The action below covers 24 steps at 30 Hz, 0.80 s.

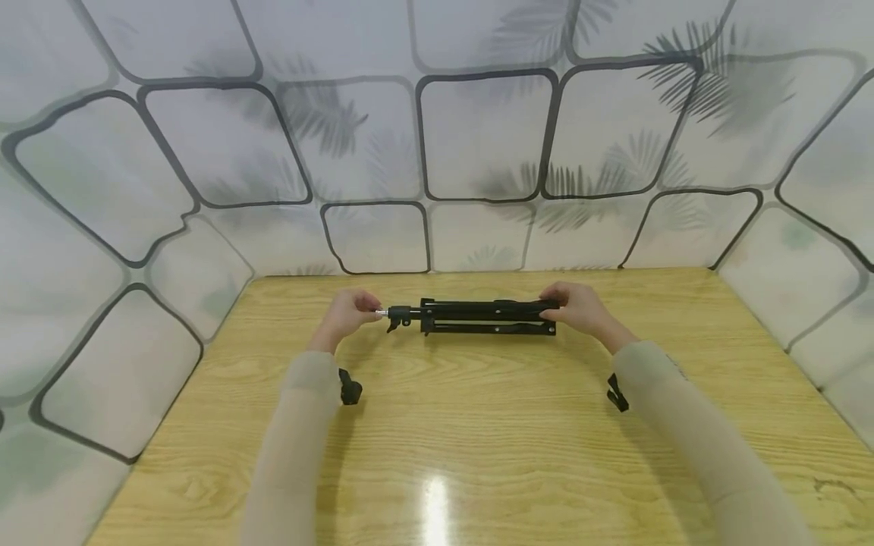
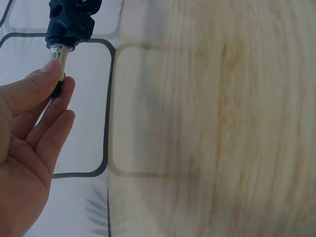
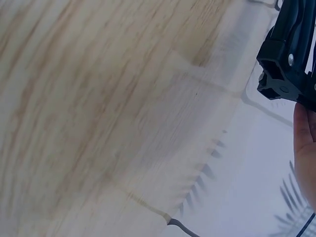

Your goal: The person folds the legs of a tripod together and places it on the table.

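A folded black light stand (image 1: 488, 309) lies level across the head view, toward the far side of the table, its legs closed together. At its left end my left hand (image 1: 344, 315) pinches the silver metal tip (image 2: 59, 54) between thumb and fingers, just beyond a black collar with a knob (image 2: 69, 23). My right hand (image 1: 580, 307) grips the leg end at the right, thumb in front and fingers behind. Only a strip of that hand (image 3: 305, 153) shows in the right wrist view, beside the leg ends (image 3: 279, 69). Whether the stand touches the table, I cannot tell.
The wood-grain table (image 1: 471, 425) runs up to a pale wall covering (image 1: 485, 159) with dark outlined blocks and leaf prints, at the back and both sides. Black wrist-worn pieces (image 1: 350, 387) hang by both sleeves. A light reflection shows near the front.
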Each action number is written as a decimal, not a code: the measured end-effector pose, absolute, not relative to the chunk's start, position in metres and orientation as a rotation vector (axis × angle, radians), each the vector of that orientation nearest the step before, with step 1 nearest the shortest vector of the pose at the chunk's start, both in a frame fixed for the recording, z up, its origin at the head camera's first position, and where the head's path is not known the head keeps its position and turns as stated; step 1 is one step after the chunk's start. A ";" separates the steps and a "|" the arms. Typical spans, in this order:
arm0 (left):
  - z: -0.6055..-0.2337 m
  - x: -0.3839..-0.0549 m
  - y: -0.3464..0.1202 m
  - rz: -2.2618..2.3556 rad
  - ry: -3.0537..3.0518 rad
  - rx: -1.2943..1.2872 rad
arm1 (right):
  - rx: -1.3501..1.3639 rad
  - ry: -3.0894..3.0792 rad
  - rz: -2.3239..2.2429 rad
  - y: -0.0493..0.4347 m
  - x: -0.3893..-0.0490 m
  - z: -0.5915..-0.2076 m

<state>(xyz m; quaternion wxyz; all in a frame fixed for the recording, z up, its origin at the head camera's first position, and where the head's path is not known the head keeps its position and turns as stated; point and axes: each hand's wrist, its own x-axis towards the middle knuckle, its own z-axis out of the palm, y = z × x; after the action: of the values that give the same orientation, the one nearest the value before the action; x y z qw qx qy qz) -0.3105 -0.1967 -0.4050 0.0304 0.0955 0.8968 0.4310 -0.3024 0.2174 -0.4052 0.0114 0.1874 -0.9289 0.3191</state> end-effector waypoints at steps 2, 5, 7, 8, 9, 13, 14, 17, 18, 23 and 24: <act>-0.406 -0.311 -0.196 1.284 2.783 0.295 | 0.588 -2.896 0.997 0.217 -0.303 -0.407; -0.408 -0.311 -0.195 1.242 2.781 0.281 | 0.598 -2.893 0.990 0.217 -0.304 -0.409; -0.410 -0.311 -0.195 1.234 2.778 0.272 | 0.610 -2.888 0.995 0.216 -0.305 -0.410; -0.411 -0.312 -0.196 1.232 2.774 0.266 | 0.617 -2.884 1.000 0.216 -0.306 -0.410; -0.412 -0.312 -0.196 1.241 2.763 0.256 | 0.622 -2.880 1.004 0.216 -0.307 -0.410; -0.414 -0.313 -0.196 1.249 2.734 0.240 | 0.634 -2.872 1.001 0.215 -0.309 -0.412; -0.414 -0.313 -0.196 1.243 2.732 0.238 | 0.642 -2.869 0.992 0.215 -0.309 -0.413; -0.417 -0.315 -0.197 1.208 2.741 0.249 | 0.665 -2.869 0.948 0.214 -0.310 -0.413; -0.417 -0.315 -0.197 1.195 2.747 0.250 | 0.676 -2.866 0.941 0.213 -0.309 -0.413; -0.418 -0.315 -0.197 1.156 2.776 0.271 | 0.686 -2.872 0.928 0.211 -0.307 -0.412; -0.418 -0.315 -0.197 1.154 2.779 0.276 | 0.687 -2.873 0.928 0.211 -0.307 -0.412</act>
<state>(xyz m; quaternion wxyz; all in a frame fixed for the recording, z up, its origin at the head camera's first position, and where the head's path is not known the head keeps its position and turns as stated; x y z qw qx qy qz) -0.3150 -0.1966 -0.4178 0.0600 0.0911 0.9180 0.3814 -0.3068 0.2108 -0.4119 0.0224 0.2218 -0.9276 0.2997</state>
